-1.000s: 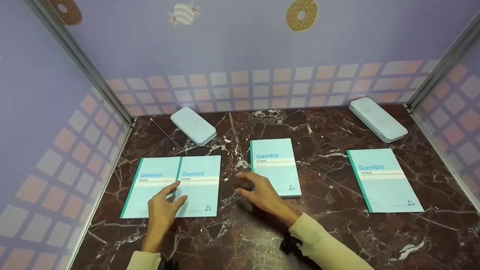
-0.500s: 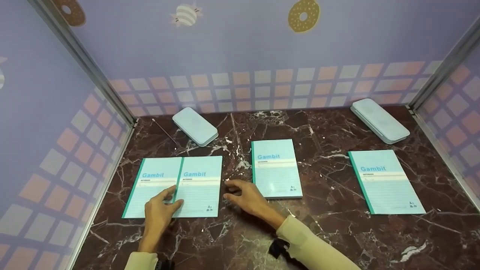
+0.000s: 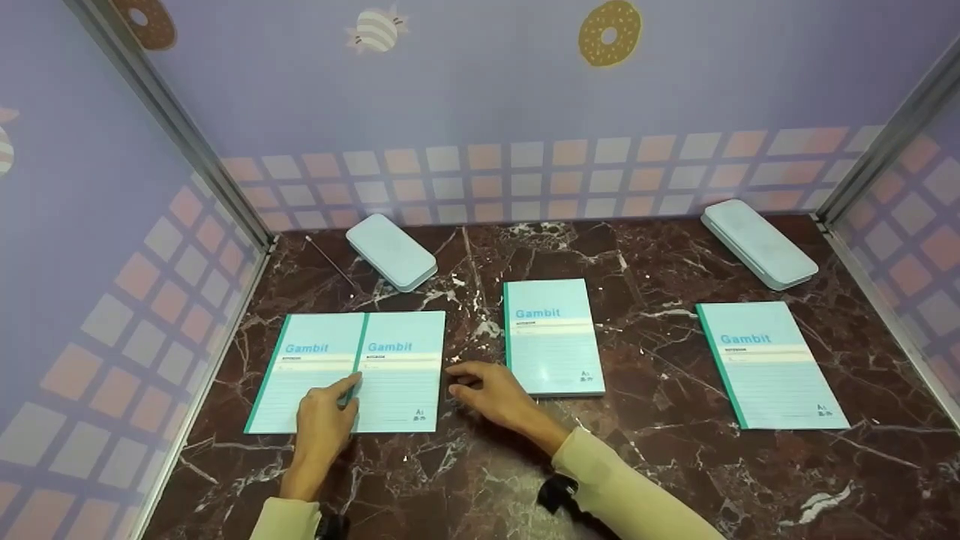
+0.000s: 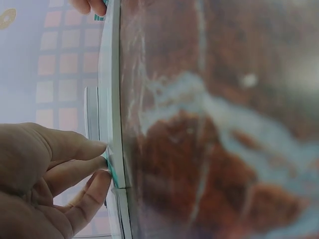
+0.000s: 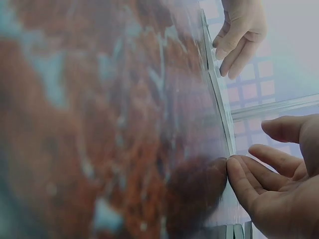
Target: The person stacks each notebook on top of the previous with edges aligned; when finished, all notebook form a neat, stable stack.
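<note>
Two pale blue Gambit notebooks lie side by side at the left, the left notebook [image 3: 315, 330] meeting the green spine of the right notebook [image 3: 405, 375]. My left hand [image 3: 322, 420] is over their lower part, its fingertips at that green spine; in the left wrist view the fingers [image 4: 82, 169] are bent loosely at the cover. My right hand [image 3: 491, 394] is on the tabletop just right of the pair, fingers loosely bent toward its right edge and holding nothing. In the right wrist view its fingertips [image 5: 234, 167] come down at the table surface.
A thicker-looking Gambit notebook [image 3: 551, 300] lies beyond my right hand, and another notebook [image 3: 772, 375] lies at the right. Two pale cases, a left case [image 3: 391, 251] and a right case [image 3: 759, 244], and a thin stick [image 3: 330, 261] lie toward the back wall.
My right hand has moved left, from beside the middle notebook to near the right edge of the notebook pair. My left hand has shifted slightly, its thumb drawn closer to the index finger.
</note>
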Motion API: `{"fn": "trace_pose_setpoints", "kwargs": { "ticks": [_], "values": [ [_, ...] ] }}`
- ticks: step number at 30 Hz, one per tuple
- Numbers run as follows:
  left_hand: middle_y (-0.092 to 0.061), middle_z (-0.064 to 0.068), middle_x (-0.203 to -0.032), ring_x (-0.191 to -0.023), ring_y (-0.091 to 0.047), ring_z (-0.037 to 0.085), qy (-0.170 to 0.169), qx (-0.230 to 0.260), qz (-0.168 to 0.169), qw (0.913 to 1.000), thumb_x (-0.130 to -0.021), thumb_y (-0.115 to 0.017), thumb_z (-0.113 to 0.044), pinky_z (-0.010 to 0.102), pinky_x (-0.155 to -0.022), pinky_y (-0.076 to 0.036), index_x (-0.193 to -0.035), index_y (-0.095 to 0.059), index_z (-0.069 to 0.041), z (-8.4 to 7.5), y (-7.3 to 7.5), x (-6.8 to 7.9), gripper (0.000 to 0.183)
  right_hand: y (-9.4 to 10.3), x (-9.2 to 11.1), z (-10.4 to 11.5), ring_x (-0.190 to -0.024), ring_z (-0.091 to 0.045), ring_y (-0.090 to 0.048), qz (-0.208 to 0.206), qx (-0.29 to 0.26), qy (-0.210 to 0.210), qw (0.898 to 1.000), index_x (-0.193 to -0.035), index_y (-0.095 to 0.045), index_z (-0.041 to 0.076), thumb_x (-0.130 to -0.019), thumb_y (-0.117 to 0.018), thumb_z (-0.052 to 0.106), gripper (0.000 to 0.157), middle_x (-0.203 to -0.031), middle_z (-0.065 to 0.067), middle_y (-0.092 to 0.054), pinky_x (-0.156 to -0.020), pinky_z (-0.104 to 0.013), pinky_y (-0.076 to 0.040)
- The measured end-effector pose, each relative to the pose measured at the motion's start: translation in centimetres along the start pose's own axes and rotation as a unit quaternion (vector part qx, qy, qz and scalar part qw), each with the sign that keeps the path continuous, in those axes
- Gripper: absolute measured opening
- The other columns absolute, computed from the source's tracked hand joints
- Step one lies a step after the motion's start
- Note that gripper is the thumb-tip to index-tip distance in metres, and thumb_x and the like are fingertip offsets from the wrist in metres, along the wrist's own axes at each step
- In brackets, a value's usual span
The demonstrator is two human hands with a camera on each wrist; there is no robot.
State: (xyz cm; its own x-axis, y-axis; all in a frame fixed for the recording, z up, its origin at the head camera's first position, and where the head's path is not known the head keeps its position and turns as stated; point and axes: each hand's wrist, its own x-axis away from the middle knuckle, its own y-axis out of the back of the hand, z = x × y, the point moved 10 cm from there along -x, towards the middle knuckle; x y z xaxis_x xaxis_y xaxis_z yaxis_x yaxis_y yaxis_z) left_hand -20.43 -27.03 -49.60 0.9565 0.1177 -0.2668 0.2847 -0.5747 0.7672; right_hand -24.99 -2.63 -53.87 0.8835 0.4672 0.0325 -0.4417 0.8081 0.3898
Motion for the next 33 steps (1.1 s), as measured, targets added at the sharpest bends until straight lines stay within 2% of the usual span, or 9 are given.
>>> {"fn": "trace_pose_setpoints", "kwargs": {
  "ticks": [4, 8, 12, 15, 20, 24, 25, 28, 33],
  "values": [
    [-0.073, 0.034, -0.107, -0.072, -0.068, 0.031, -0.008, 0.000, 0.001, 1.0000, -0.087, -0.073, 0.015, 0.046, -0.066, -0.056, -0.120, -0.076, 0.009, -0.1, -0.1, 0.2, 0.034, 0.0, -0.1, 0.0, -0.094, -0.017, -0.072, -0.001, 0.003, 0.008, 1.000, -0.137, -0.070, 0.005, -0.104, -0.071, 0.015, 0.035, -0.126, -0.014, -0.072, -0.078, -0.027, -0.061],
    [-0.075, 0.030, -0.107, -0.062, -0.061, 0.026, -0.010, 0.027, 0.019, 0.9994, -0.088, -0.074, 0.013, 0.036, -0.059, -0.050, -0.123, -0.076, 0.006, 0.0, -0.5, 0.3, 0.036, 0.1, -0.2, -0.1, -0.092, -0.016, -0.071, -0.003, 0.004, 0.010, 1.000, -0.137, -0.070, 0.003, -0.103, -0.071, 0.014, 0.036, -0.126, -0.015, -0.072, -0.075, -0.027, -0.061],
    [-0.077, 0.027, -0.102, -0.067, -0.069, 0.027, 0.012, 0.069, 0.021, 0.9973, -0.090, -0.076, 0.011, 0.028, -0.058, -0.051, -0.126, -0.076, 0.005, 0.4, -0.7, 0.6, 0.036, 0.0, -0.2, -0.1, -0.089, -0.017, -0.071, -0.002, -0.002, 0.006, 1.000, -0.136, -0.070, 0.001, -0.103, -0.071, 0.012, 0.035, -0.122, -0.014, -0.073, -0.073, -0.026, -0.062],
    [-0.077, 0.025, -0.097, -0.080, -0.076, 0.033, 0.035, 0.089, 0.006, 0.9954, -0.089, -0.079, 0.009, 0.032, -0.062, -0.059, -0.125, -0.076, 0.005, 0.9, -0.4, 0.9, 0.036, 0.0, -0.1, 0.1, -0.091, -0.020, -0.072, 0.000, 0.007, 0.014, 1.000, -0.133, -0.072, 0.001, -0.102, -0.072, 0.010, 0.032, -0.126, -0.016, -0.072, -0.075, -0.027, -0.062],
    [-0.077, 0.025, -0.103, -0.088, -0.076, 0.036, 0.053, 0.095, 0.000, 0.9940, -0.090, -0.079, 0.006, 0.044, -0.071, -0.063, -0.126, -0.075, 0.005, 1.0, -0.3, 1.2, 0.036, -0.1, 0.0, 0.6, -0.093, -0.019, -0.075, 0.007, 0.036, 0.027, 0.999, -0.124, -0.077, 0.003, -0.101, -0.072, 0.009, 0.024, -0.141, -0.015, -0.067, -0.074, -0.023, -0.061],
    [-0.076, 0.024, -0.113, -0.099, -0.075, 0.037, 0.078, 0.115, 0.019, 0.9902, -0.092, -0.079, 0.002, 0.039, -0.078, -0.063, -0.130, -0.074, 0.002, 1.3, -0.5, 1.3, 0.038, -0.2, 0.0, 0.3, -0.073, -0.017, -0.072, 0.012, 0.023, 0.015, 1.000, -0.125, -0.077, 0.002, -0.102, -0.071, 0.008, 0.025, -0.144, -0.016, -0.064, -0.057, -0.023, -0.058],
    [-0.076, 0.023, -0.116, -0.102, -0.075, 0.037, 0.088, 0.126, 0.025, 0.9878, -0.093, -0.079, 0.001, 0.036, -0.077, -0.062, -0.132, -0.074, 0.001, 1.5, -0.6, 1.3, 0.039, -0.1, 0.0, 0.3, -0.070, -0.018, -0.072, 0.011, 0.020, 0.014, 1.000, -0.125, -0.077, 0.001, -0.102, -0.070, 0.008, 0.025, -0.144, -0.016, -0.064, -0.055, -0.023, -0.057],
    [-0.073, 0.020, -0.127, -0.110, -0.073, 0.037, 0.132, 0.178, 0.041, 0.9743, -0.096, -0.078, -0.002, 0.026, -0.079, -0.059, -0.135, -0.073, -0.003, 2.3, -0.7, 1.5, 0.040, -0.1, -0.1, 0.3, -0.079, -0.019, -0.075, 0.006, 0.021, 0.023, 0.999, -0.122, -0.077, 0.000, -0.101, -0.071, 0.007, 0.023, -0.143, -0.017, -0.065, -0.060, -0.021, -0.058],
    [-0.069, 0.014, -0.139, -0.118, -0.069, 0.027, 0.207, 0.290, 0.046, 0.9331, -0.099, -0.077, -0.008, 0.022, -0.080, -0.055, -0.140, -0.070, -0.006, 3.7, -0.6, 2.0, 0.042, -0.1, -0.1, 0.2, -0.094, -0.021, -0.076, 0.003, 0.021, 0.037, 0.999, -0.122, -0.077, -0.002, -0.100, -0.072, 0.006, 0.024, -0.140, -0.017, -0.066, -0.065, -0.022, -0.060]
  ]
}}
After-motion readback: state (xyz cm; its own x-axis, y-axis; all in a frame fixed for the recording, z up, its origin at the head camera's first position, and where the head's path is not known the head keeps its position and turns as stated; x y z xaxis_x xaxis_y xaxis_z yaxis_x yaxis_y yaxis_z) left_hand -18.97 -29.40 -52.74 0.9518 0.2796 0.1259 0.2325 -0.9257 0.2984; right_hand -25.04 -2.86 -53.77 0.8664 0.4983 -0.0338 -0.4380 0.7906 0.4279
